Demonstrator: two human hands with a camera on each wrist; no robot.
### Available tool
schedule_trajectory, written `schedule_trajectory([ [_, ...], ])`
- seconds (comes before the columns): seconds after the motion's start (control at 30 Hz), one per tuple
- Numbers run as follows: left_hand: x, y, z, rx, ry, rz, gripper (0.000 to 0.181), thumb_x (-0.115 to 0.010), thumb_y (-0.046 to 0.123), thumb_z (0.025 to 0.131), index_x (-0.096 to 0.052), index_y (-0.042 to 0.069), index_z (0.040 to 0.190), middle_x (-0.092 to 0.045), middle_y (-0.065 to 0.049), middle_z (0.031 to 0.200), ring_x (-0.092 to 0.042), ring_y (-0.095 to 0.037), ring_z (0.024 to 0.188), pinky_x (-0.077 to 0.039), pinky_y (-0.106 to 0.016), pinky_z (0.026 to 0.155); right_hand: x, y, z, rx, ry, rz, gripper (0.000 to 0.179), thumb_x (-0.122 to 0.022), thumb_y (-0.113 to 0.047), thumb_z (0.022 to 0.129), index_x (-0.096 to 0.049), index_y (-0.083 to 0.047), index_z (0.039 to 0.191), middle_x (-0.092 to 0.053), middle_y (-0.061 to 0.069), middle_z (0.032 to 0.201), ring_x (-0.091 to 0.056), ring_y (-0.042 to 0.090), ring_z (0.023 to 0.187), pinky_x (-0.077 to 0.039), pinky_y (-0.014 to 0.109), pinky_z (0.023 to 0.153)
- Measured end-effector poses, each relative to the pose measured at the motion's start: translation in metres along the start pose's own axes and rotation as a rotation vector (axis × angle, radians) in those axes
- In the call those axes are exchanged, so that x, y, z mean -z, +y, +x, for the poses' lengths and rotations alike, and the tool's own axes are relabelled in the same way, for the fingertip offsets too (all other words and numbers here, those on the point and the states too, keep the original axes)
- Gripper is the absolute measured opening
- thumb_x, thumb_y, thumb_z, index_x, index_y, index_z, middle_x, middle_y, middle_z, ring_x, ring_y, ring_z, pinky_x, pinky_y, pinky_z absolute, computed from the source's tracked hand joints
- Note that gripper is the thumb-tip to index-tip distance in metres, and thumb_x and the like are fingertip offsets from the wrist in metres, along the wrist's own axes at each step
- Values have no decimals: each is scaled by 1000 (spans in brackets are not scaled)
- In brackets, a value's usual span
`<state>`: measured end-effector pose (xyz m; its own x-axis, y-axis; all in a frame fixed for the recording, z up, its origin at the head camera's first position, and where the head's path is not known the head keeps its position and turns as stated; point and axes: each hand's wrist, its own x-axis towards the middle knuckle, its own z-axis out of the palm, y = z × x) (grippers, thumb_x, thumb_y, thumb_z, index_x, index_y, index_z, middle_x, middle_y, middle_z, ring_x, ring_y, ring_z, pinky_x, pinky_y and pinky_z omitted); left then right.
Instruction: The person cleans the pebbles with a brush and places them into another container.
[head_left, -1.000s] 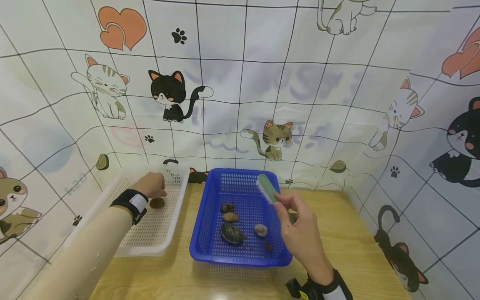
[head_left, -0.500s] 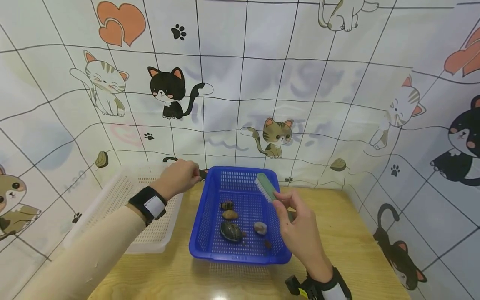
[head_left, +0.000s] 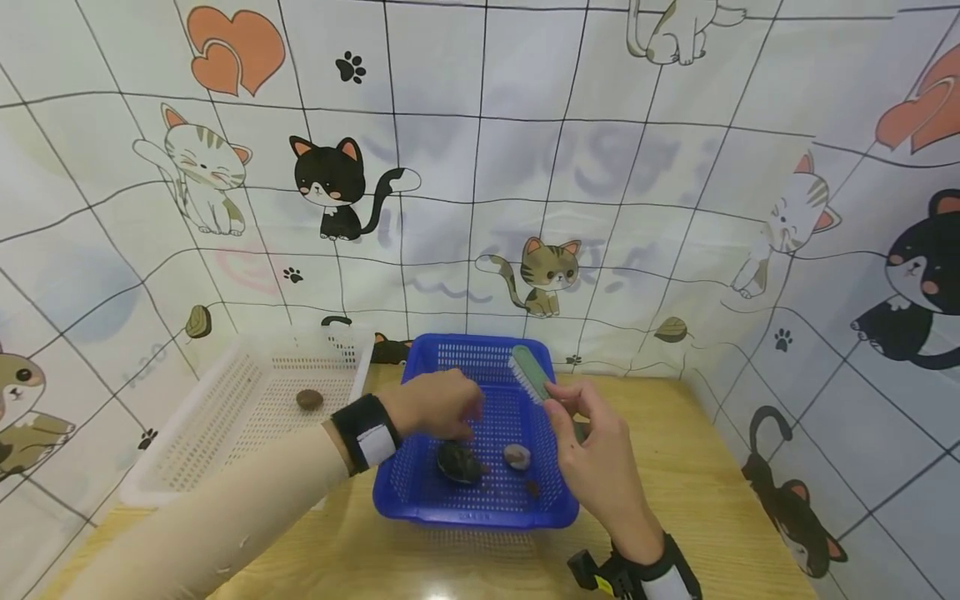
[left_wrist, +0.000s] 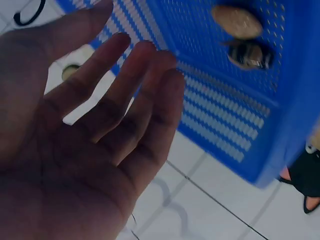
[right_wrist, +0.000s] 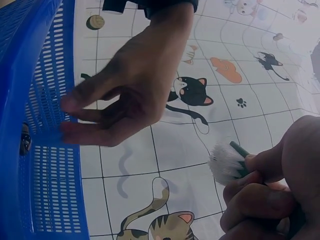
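Note:
My left hand (head_left: 441, 406) hovers over the blue basket (head_left: 480, 518), fingers loosely bent and holding nothing; the left wrist view shows its bare palm. Under it in that view lie a tan oval shell or stone (left_wrist: 237, 22) and a dark banded shell-like piece (left_wrist: 251, 54), both hidden by the hand in the head view. Closer to the basket's front are a large dark, rounded piece (head_left: 459, 463), a pale shell-like piece (head_left: 517, 457) and a small reddish-brown bit (head_left: 532, 488). My right hand (head_left: 603, 454) grips a green scrub brush (head_left: 532, 373) with white bristles beside the basket's right rim.
A white perforated basket (head_left: 187, 433) stands to the left, with one brown round piece (head_left: 309, 400) inside. Both baskets sit on a wooden table (head_left: 667, 483). A cat-printed sheet (head_left: 450, 167) closes off the back and sides.
My left hand has moved right, from the white basket, where the brown piece stays, to over the blue basket. My right hand keeps holding the brush in nearly the same place.

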<state>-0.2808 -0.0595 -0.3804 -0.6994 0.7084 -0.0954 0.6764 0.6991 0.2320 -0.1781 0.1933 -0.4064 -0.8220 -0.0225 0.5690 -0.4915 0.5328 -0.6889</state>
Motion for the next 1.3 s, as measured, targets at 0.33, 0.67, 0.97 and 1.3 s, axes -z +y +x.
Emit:
schedule_trajectory([
  [0.33,-21,29,7,122,-196,98,50,-104,21,87,-85,24,134,-85,1,131,-79,-17,115,-73,-47,102,2,1,1,-14,4,-5,13,-72,-7,116,-73,-5,128,-85,14,138,-83,30,116,-68,19,89],
  [0.67,-45,26,20,134,-264,245,32,-105,14,85,-86,22,109,-81,6,91,-70,-11,80,-75,-38,88,2,1,3,-19,1,-9,13,-72,-6,115,-72,-5,129,-85,15,137,-83,29,113,-73,28,90],
  [0.97,-56,26,24,115,-274,356,25,-99,8,88,-81,22,99,-78,7,90,-67,-10,81,-73,-35,89,1,4,3,-22,0,-11,13,-71,-7,116,-72,-5,129,-85,16,139,-83,30,114,-77,47,91],
  [1.3,-57,18,28,39,-283,354,32,-105,11,85,-85,24,107,-83,7,95,-70,-8,81,-73,-30,86,1,6,3,-12,5,-30,13,-72,-7,115,-72,-5,128,-85,15,139,-83,30,114,-76,61,93],
])
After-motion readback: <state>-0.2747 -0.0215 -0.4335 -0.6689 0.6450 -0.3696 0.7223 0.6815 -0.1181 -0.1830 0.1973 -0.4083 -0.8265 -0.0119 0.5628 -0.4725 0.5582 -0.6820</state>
